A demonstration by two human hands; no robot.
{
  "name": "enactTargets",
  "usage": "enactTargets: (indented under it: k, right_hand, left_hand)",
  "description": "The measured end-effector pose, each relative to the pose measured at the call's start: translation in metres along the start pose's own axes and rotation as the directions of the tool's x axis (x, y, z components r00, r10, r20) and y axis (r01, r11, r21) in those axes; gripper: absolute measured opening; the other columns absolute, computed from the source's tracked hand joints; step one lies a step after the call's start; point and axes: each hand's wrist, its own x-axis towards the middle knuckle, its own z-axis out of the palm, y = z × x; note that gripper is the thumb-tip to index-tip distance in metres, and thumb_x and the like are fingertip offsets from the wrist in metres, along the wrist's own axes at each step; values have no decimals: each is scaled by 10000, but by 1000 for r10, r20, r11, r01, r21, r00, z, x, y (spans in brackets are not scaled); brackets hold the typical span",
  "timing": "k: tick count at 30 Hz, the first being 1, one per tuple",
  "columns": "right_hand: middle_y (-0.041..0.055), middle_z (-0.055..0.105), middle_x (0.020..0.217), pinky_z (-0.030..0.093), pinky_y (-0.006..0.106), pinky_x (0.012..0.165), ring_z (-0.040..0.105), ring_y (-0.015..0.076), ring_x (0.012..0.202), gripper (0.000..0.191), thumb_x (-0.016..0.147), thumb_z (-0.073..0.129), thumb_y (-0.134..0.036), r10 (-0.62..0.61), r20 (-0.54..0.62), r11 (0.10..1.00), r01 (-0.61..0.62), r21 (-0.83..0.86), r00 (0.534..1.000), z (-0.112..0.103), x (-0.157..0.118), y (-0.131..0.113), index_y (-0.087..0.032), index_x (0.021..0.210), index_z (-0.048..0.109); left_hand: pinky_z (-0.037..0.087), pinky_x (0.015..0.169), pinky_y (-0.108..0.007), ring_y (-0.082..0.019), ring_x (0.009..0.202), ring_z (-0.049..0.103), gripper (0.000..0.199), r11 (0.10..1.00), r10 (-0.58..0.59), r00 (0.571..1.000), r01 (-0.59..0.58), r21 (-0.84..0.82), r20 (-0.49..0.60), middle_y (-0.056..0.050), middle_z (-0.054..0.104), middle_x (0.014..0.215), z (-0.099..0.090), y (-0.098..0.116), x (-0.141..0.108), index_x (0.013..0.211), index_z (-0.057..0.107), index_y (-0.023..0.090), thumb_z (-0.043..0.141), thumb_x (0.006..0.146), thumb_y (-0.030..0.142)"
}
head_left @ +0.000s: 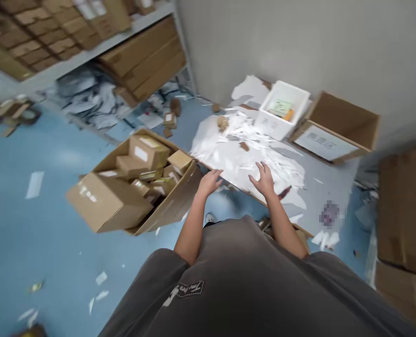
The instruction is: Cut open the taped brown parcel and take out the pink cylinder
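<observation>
My left hand (210, 181) is held out in the air near the table's front edge, fingers loosely curved and apart, with nothing in it. To its left stands a big open carton (180, 201) filled with several small brown boxes (148, 152). Over the front of the table hovers my right hand (263, 179), its fingers spread and bare of any object. Beneath and beyond it lies a heap of white paper strips (246, 128) on the white table (320, 187). A small dark red item (284, 192) rests close to my right wrist.
At the table's back are a white bin (281, 112) with green and orange things inside and an open brown box (334, 126). Shelving with cartons (141, 56) is at upper left. Stacked cartons (404, 206) stand at right. Paper scraps (101, 278) litter the blue floor (63, 248).
</observation>
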Motion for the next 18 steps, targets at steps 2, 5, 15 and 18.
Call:
enactTargets:
  k: [2,5,15,18]
  right_hand:
    - [209,473,1645,432,650,1246,458,409,1532,715,963,664,-451,-117,50,993,117,18,992,34,21,-46,-227,1621,498]
    - [215,459,1652,421,656,1251,444,415,1540,728,962,666,-444,-263,133,965,258,54,956,82,49,-117,-217,1629,485]
    - [186,406,1699,381,652,1282,385,427,1566,773,946,715,-400,-479,343,873,478,94,808,181,105,-257,-242,1659,462]
    - [199,372,1717,380,655,1278,379,444,1564,831,900,764,-364,-449,413,883,463,71,792,203,121,-256,-225,1660,458]
  left_hand:
    - [503,1226,-456,-310,1434,614,531,994,-109,992,108,-17,-57,-125,644,1551,-18,-52,-45,1546,621,233,628,1018,280]
    - [475,1253,-497,-325,1473,580,544,962,-272,952,268,-49,-143,-147,618,1576,-41,-120,-109,1549,612,222,635,1009,286]
    - [467,1252,-584,-417,1526,499,679,812,-583,754,530,-244,-303,-163,460,1698,-67,-227,-180,1574,581,272,774,946,445]
    - [402,1291,-605,-441,1594,399,760,818,-569,786,514,-258,-241,-166,378,1758,-58,-232,-142,1594,562,261,825,911,463]
